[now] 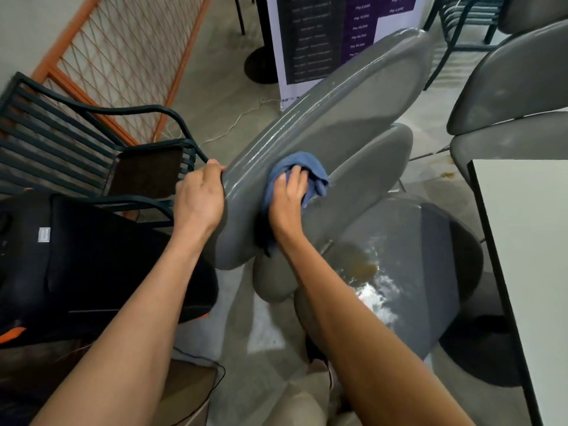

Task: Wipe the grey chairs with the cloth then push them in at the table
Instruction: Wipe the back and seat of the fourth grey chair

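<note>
A grey chair stands in front of me, its padded backrest (338, 112) running from the lower left up to the right and its round seat (430, 256) below, glossy with a brownish wet patch. My left hand (199, 198) grips the near end of the backrest's top edge. My right hand (289, 198) holds a bunched blue cloth (310, 170) and presses it against the inner face of the backrest. A second grey chair (516, 87) stands at the right, beside the white table (528, 241).
A dark green slatted metal chair (76, 142) stands at the left, with a black bag (92, 256) in front of it. An orange mesh panel (123, 50) leans on the wall. A printed banner stand (322, 41) and more dark chairs lie behind. A cable crosses the floor.
</note>
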### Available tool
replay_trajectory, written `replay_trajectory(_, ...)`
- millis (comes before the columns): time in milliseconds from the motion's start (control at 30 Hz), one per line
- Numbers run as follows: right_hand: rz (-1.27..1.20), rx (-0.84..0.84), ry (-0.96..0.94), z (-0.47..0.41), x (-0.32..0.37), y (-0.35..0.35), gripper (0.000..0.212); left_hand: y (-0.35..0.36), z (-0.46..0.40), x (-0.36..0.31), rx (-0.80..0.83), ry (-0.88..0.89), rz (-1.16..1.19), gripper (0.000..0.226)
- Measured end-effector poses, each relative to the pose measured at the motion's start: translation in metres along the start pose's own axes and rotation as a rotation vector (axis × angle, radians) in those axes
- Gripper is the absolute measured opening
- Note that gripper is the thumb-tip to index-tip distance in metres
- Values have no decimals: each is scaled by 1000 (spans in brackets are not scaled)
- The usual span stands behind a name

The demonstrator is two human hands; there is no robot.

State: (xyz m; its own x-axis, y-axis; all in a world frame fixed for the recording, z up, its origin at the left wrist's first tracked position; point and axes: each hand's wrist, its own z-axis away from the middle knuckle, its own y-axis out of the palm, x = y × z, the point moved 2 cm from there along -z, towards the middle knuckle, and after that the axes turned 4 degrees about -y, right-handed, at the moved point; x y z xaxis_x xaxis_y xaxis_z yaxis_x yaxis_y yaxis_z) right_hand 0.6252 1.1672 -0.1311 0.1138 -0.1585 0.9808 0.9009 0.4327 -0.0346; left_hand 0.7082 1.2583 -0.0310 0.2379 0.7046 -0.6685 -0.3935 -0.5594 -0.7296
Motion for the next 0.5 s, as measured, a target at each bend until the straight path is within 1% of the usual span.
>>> replay_trajectory(100,-41,-73,98,-42,-5,-16,54,2,0,0,6,-13,-41,57)
replay_trajectory(167,-45,-48,108,-36,-13,-14,51,4,1,-1,12,-13,-76,57)
replay_trajectory(267,-45,66,82,29,-34,9,49,4,4,-1,10,9,-83,57)
replay_trajectory(300,-106,108,107,60,-40,16,53,4,4,-1,13,18,-76,57)
replay_trajectory(333,-98,158,102,90,-40,22,58,4,3,0,17,21,-69,56)
replay_trajectory(400,-66,148,-18,137,-33,38,55,5,0,3,41,24,-54,58)
replay_trajectory(433,-53,137,-19,147,-29,45,52,5,-1,4,55,31,-52,59)
replay_trajectory(500,-71,100,82,127,-30,50,53,2,-2,4,77,37,-58,58)
